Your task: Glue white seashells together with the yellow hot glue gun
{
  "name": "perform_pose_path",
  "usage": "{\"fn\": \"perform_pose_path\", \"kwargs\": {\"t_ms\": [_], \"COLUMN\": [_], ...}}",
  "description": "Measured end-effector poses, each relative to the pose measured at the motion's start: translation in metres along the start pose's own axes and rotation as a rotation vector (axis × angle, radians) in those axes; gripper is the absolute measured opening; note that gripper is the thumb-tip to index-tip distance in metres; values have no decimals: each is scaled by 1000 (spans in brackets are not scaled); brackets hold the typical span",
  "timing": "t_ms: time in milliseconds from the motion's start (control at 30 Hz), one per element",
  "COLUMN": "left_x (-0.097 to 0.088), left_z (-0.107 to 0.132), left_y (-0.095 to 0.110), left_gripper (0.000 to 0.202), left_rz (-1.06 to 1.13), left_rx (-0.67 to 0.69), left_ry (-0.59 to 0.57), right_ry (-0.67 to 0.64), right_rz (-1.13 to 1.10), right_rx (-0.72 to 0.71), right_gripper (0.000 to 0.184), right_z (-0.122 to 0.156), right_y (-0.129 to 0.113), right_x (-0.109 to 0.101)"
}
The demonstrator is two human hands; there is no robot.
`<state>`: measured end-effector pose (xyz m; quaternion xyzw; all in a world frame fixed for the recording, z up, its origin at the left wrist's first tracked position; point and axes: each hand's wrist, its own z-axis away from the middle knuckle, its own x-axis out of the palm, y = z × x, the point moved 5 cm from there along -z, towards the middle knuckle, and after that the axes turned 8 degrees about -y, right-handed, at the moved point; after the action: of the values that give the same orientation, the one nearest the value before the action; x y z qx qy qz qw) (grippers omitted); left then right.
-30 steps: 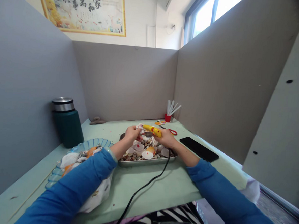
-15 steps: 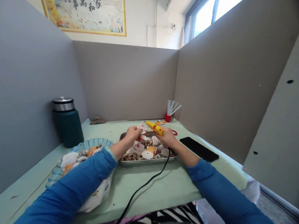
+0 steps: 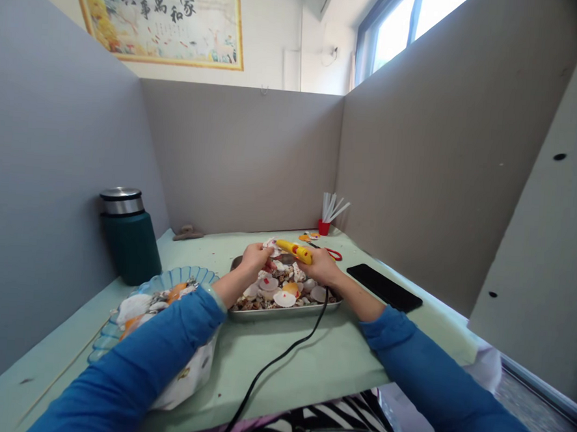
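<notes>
My left hand (image 3: 255, 261) pinches a whitish seashell (image 3: 270, 245) with reddish marks above the far left part of a metal tray (image 3: 282, 315). Closed around a yellow glue gun (image 3: 295, 250) is my right hand (image 3: 323, 269). The gun's tip points left and lies right by the shell; whether they touch I cannot tell. Its black cord (image 3: 280, 357) runs down over the tray's front edge toward me. Inside the tray are small brown shells or pebbles and several larger shells, among them a white scallop shell (image 3: 285, 298).
A blue scalloped dish (image 3: 99, 346) full of shells stands left, near a dark green bottle (image 3: 131, 245). Right lies a black phone (image 3: 384, 287). Behind are red-handled scissors (image 3: 335, 254), orange shell pieces (image 3: 307, 237) and a red cup (image 3: 323, 228) of white sticks. Grey panels (image 3: 243, 154) enclose the table.
The glue gun has shifted slightly left and down, and its tip now sits closer to the shell. My left hand has barely moved.
</notes>
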<state>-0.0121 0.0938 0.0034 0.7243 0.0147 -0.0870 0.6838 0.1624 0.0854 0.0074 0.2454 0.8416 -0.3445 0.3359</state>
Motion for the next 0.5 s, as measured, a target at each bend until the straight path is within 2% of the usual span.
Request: {"fn": "perform_pose_path", "kwargs": {"t_ms": [167, 500], "left_x": [-1, -4], "left_z": [-1, -5], "left_y": [0, -1], "left_gripper": [9, 11], "left_rz": [-20, -127], "left_rx": [4, 58], "left_ry": [11, 52], "right_ry": [10, -2], "right_rz": [-5, 65], "right_rx": [-13, 76], "right_gripper": [14, 17], "right_z": [0, -1], "right_y": [-3, 2], "right_x": [-1, 0]}}
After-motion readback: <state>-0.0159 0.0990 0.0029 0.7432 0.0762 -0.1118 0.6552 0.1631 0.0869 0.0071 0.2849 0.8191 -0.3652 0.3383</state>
